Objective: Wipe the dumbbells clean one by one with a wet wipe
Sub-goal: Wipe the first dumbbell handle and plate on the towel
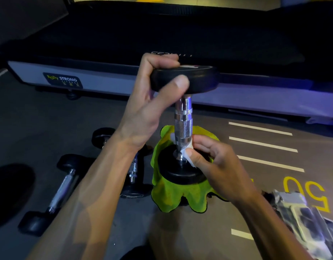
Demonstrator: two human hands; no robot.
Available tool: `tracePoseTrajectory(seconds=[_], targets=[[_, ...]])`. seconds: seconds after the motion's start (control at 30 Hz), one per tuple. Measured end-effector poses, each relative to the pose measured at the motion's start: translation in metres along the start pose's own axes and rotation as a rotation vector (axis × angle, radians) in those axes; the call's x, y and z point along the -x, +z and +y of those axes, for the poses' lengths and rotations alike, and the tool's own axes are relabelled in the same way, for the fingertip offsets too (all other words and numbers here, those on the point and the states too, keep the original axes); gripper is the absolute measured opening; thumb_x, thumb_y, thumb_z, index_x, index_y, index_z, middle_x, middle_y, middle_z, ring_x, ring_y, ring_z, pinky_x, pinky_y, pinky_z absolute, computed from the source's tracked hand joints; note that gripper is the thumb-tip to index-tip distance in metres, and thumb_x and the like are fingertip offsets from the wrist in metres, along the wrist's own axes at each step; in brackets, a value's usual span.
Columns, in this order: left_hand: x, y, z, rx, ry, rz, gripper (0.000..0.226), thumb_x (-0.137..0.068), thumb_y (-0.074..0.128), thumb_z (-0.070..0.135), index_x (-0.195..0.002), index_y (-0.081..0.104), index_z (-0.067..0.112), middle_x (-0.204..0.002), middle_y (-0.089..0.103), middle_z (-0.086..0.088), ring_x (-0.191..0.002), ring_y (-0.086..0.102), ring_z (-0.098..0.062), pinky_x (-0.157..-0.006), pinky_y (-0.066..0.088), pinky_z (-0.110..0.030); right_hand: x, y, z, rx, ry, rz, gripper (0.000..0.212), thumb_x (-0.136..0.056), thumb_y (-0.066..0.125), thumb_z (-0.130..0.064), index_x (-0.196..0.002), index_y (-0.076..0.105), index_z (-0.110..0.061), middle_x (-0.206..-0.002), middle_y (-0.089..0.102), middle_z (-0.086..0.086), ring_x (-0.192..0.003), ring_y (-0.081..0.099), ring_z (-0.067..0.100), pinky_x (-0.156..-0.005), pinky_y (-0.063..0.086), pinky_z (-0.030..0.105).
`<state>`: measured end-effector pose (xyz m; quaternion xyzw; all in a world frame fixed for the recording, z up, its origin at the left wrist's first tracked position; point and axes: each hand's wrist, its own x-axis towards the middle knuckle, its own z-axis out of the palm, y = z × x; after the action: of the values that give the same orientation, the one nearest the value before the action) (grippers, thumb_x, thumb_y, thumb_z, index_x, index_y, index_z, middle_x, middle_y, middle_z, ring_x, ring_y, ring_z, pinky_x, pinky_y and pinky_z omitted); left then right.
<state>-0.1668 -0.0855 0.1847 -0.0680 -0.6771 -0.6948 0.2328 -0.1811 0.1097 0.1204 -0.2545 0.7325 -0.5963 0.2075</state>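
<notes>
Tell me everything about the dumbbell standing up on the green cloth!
The black-ended dumbbell with a shiny ridged metal handle stands upright, its lower round end resting on the crumpled bright green cloth on the floor. The left hand grips its upper round end, thumb on the rim. The right hand presses a white wet wipe against the bottom of the handle.

Floor right of green cloth [178, 196] left open up to white stripes [263, 145]; left blocked by lying dumbbells [55, 192]; far side closed by treadmill [162, 79].
</notes>
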Motion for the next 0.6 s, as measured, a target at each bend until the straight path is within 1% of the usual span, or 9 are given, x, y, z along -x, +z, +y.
tracePoseTrajectory(seconds=[0.07, 0.13, 0.17, 0.23, 0.33, 0.4, 0.5, 0.53, 0.6], targets=[[0.003, 0.002, 0.0, -0.092, 0.009, -0.004, 0.044, -0.083, 0.075, 0.036, -0.118, 0.051, 0.026, -0.138, 0.054, -0.004, -0.123, 0.059, -0.013, -0.099, 0.052, -0.033, -0.004, -0.002, 0.0, 0.005, 0.001, -0.004, 0.025, -0.103, 0.064, -0.009, -0.124, 0.072, -0.017, -0.119, 0.078, -0.008, -0.118, 0.07, 0.009, -0.105, 0.056, 0.042], [0.003, 0.003, 0.001, -0.158, 0.012, 0.002, 0.051, -0.079, 0.083, 0.036, -0.119, 0.05, 0.029, -0.134, 0.057, 0.002, -0.122, 0.062, -0.014, -0.099, 0.053, -0.033, -0.006, -0.004, 0.0, 0.016, 0.003, -0.027, 0.024, -0.104, 0.063, -0.009, -0.125, 0.071, -0.017, -0.121, 0.077, -0.01, -0.12, 0.068, 0.004, -0.108, 0.054, 0.041], [0.002, 0.003, 0.002, -0.175, 0.021, 0.013, 0.052, -0.078, 0.085, 0.036, -0.118, 0.051, 0.03, -0.133, 0.059, 0.004, -0.122, 0.063, -0.014, -0.099, 0.054, -0.033, -0.006, -0.004, 0.0, 0.02, 0.006, -0.044, 0.024, -0.105, 0.061, -0.009, -0.126, 0.071, -0.017, -0.122, 0.077, -0.01, -0.121, 0.067, 0.004, -0.108, 0.053, 0.041], [0.001, 0.004, 0.003, -0.173, 0.046, 0.032, 0.053, -0.076, 0.088, 0.034, -0.115, 0.053, 0.029, -0.133, 0.061, 0.002, -0.121, 0.065, -0.015, -0.1, 0.054, -0.034, -0.006, -0.004, 0.001, 0.021, 0.007, -0.064, 0.024, -0.106, 0.059, -0.01, -0.127, 0.069, -0.016, -0.124, 0.076, -0.007, -0.122, 0.067, 0.008, -0.108, 0.053, 0.045], [0.004, 0.01, 0.005, -0.16, 0.105, 0.03, 0.054, -0.071, 0.089, 0.03, -0.113, 0.054, 0.025, -0.137, 0.061, -0.006, -0.125, 0.066, -0.018, -0.103, 0.053, -0.033, -0.007, -0.003, 0.006, -0.006, -0.008, -0.058, 0.025, -0.105, 0.058, -0.013, -0.128, 0.066, -0.015, -0.125, 0.075, -0.004, -0.123, 0.068, 0.012, -0.108, 0.052, 0.049], [0.007, 0.014, 0.005, -0.159, 0.14, 0.018, 0.056, -0.07, 0.09, 0.027, -0.113, 0.054, 0.023, -0.139, 0.06, -0.01, -0.126, 0.065, -0.018, -0.101, 0.052, -0.029, -0.005, 0.0, 0.01, -0.007, -0.047, -0.034, 0.027, -0.103, 0.058, -0.015, -0.129, 0.065, -0.015, -0.125, 0.075, -0.002, -0.122, 0.068, 0.015, -0.107, 0.053, 0.048], [0.009, 0.018, 0.005, -0.132, 0.16, 0.014, 0.055, -0.071, 0.089, 0.024, -0.114, 0.055, 0.022, -0.14, 0.059, -0.01, -0.127, 0.064, -0.019, -0.1, 0.052, -0.029, 0.0, 0.003, 0.015, -0.004, -0.118, 0.027, 0.028, -0.103, 0.058, -0.012, -0.129, 0.066, -0.018, -0.125, 0.074, -0.005, -0.122, 0.067, 0.012, -0.105, 0.053, 0.038], [0.01, 0.02, 0.006, -0.114, 0.162, 0.012, 0.054, -0.072, 0.088, 0.023, -0.114, 0.055, 0.021, -0.14, 0.059, -0.01, -0.128, 0.063, -0.019, -0.1, 0.053, -0.031, 0.001, 0.003, 0.016, -0.012, -0.131, 0.051, 0.028, -0.102, 0.058, -0.014, -0.129, 0.066, -0.02, -0.126, 0.074, -0.005, -0.122, 0.067, 0.012, -0.105, 0.052, 0.037], [0.007, 0.025, 0.008, -0.08, 0.173, -0.006, 0.05, -0.077, 0.084, 0.021, -0.116, 0.053, 0.02, -0.145, 0.055, -0.012, -0.132, 0.06, -0.021, -0.101, 0.054, -0.035, 0.001, -0.002, 0.015, -0.025, -0.138, 0.098, 0.028, -0.101, 0.059, -0.018, -0.128, 0.066, -0.021, -0.125, 0.075, -0.005, -0.121, 0.068, 0.015, -0.105, 0.053, 0.043]])
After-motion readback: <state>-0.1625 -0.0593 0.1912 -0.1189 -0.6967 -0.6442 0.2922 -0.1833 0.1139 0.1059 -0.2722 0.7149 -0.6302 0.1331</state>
